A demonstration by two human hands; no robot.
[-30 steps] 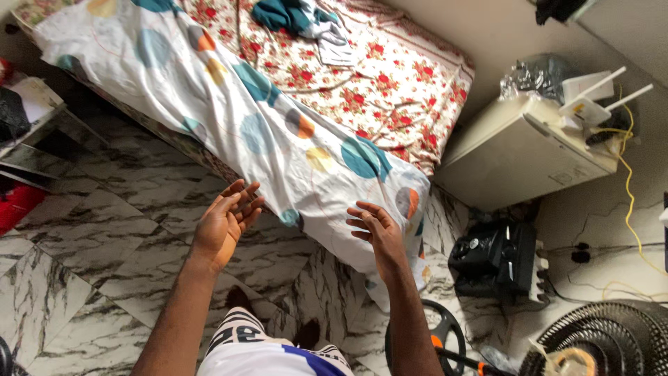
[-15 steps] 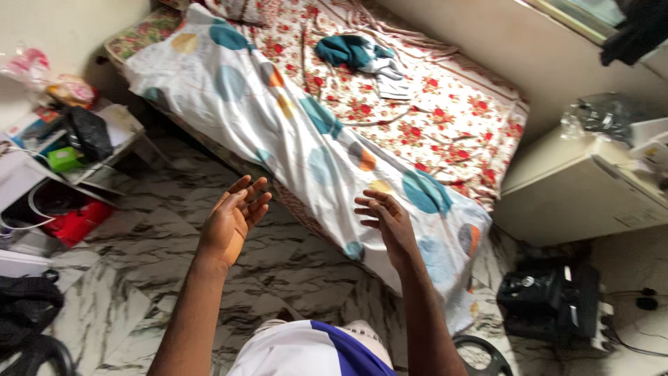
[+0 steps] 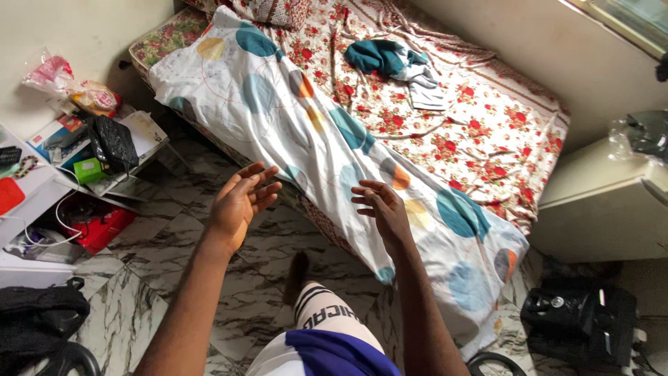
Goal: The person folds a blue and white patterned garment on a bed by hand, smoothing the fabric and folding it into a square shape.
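A white sheet with coloured circles [image 3: 306, 125] lies along the near side of a bed and hangs over its edge. The bed [image 3: 487, 132] wears a red floral cover. My left hand [image 3: 240, 202] is raised over the marble floor just short of the sheet's hanging edge, fingers spread, holding nothing. My right hand [image 3: 383, 209] hovers above the sheet, fingers apart and empty. A teal and grey garment [image 3: 393, 63] lies crumpled farther back on the bed. My foot and a striped sock [image 3: 316, 306] show below.
A low shelf [image 3: 76, 174] at the left holds boxes, a black item and cables. Plastic bags [image 3: 69, 83] sit against the wall. A black bag [image 3: 42, 313] lies bottom left. A white cabinet [image 3: 598, 209] and a black device [image 3: 577, 320] stand at the right.
The view has swung left and up the bed, bringing the shelf into sight. Both hands stay raised and open, with the right now over the sheet's middle rather than its lower end.
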